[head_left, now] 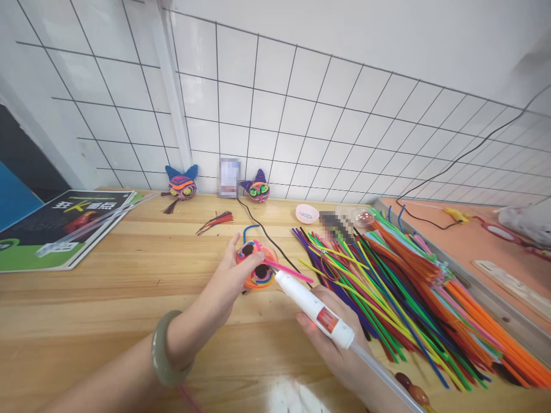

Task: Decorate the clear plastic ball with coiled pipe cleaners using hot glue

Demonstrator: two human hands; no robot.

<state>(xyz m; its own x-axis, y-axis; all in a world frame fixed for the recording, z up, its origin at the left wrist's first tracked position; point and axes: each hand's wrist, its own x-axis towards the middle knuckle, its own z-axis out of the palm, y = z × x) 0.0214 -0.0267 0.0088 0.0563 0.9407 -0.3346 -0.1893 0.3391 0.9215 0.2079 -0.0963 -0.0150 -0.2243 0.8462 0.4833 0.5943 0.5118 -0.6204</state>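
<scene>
My left hand (228, 276) is closed around a round, multicoloured pipe-cleaner face (269, 282) with two dark eye spots. Its thumb presses a bright pink pipe cleaner (295, 272) onto the face, and the loose end sticks out to the right. A blue pipe cleaner (245, 232) curves up from the top of the piece. In my right hand (340, 358) is a white hot glue gun (301, 295), a clear glue stick (381, 373) trailing from its rear. The nozzle points at the face beside my thumb; whether it touches is hard to see.
Bundles of coloured pipe cleaners (387, 292) cover the right side. Two finished cat-like faces, one blue-eared (181, 184) and one purple-eared (258, 189), stand by the wall. A black cable (269, 232) crosses behind the work. A pink bowl (307, 214) and a magazine (73, 223) lie farther out.
</scene>
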